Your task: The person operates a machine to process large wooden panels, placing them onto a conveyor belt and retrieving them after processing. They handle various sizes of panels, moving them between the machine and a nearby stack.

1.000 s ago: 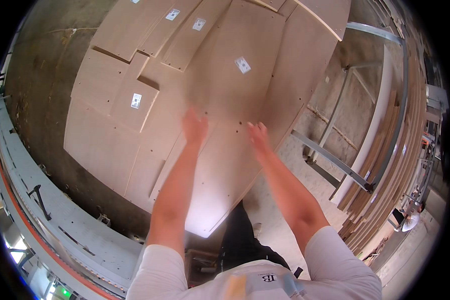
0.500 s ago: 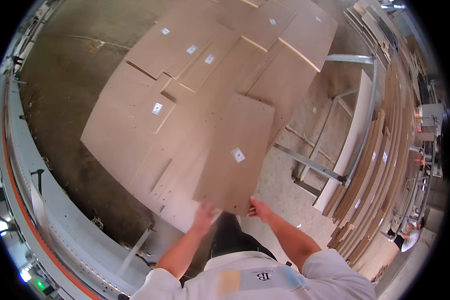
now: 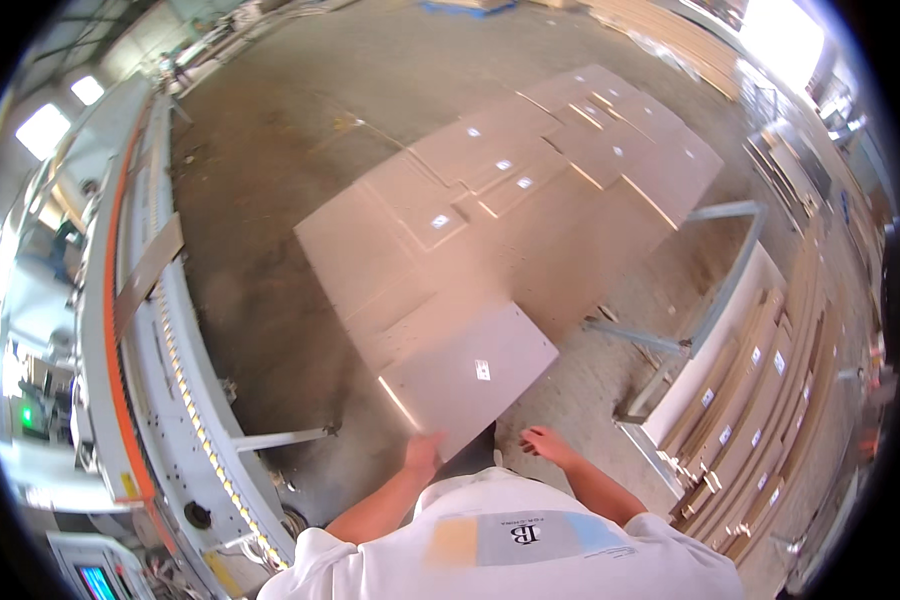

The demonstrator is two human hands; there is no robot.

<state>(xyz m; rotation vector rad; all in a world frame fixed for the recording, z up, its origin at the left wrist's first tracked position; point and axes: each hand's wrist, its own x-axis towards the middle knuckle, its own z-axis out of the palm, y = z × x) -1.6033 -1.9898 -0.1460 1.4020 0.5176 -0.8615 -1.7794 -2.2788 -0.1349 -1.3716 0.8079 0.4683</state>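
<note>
A flat brown board panel (image 3: pixel 460 375) with a white label lies at the near end of a spread of similar panels, overlapping them. My left hand (image 3: pixel 424 452) is at its near left edge, fingers closed over the rim. To the right of the panel's near corner, my right hand (image 3: pixel 543 443) is apart from it, with nothing in it and its fingers loosely spread. Beyond are more brown panels (image 3: pixel 360 245), laid over one another in a wide layer, several with white labels.
A long machine with an orange strip (image 3: pixel 122 330) and a roller edge runs along my left; a narrow board (image 3: pixel 150 275) rests across it. On my right stand a metal frame (image 3: pixel 735 262) and stacked brown boards (image 3: pixel 770 400). A support bar (image 3: pixel 285 438) juts out near my left arm.
The near panel has turned, its far end swinging right. My right hand has let go of its edge and moved away. The view has tilted up, showing more floor beyond.
</note>
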